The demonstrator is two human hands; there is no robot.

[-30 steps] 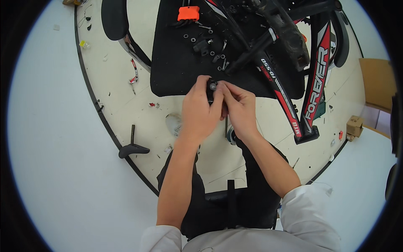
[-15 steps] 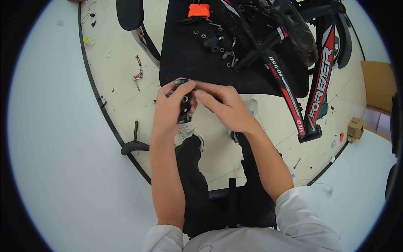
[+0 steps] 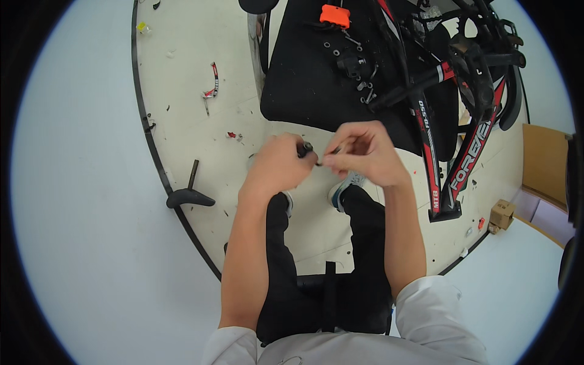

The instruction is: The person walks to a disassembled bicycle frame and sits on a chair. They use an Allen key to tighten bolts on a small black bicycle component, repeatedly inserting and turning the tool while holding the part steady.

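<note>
My left hand is closed around a small black part with metal fittings; most of it is hidden in the palm. Close beside it, my right hand pinches thumb and forefinger together at the end of the part. Something tiny shows between those fingertips, too small to name. Both hands hover over the floor in front of a black chair seat. On that seat lie loose bolts and washers, a black block-like part and an orange tool holder.
A black, red and white bicycle frame leans over the chair's right side, a crank and pedal near it. A bicycle saddle with its post lies on the floor at left. Beyond it is a red-and-black curved piece. Cardboard boxes stand at right.
The view has shifted, so the chair and frame appear farther right. The black part has turned and is now mostly covered by my left hand. My right hand has drawn slightly away, fingers pinched.
</note>
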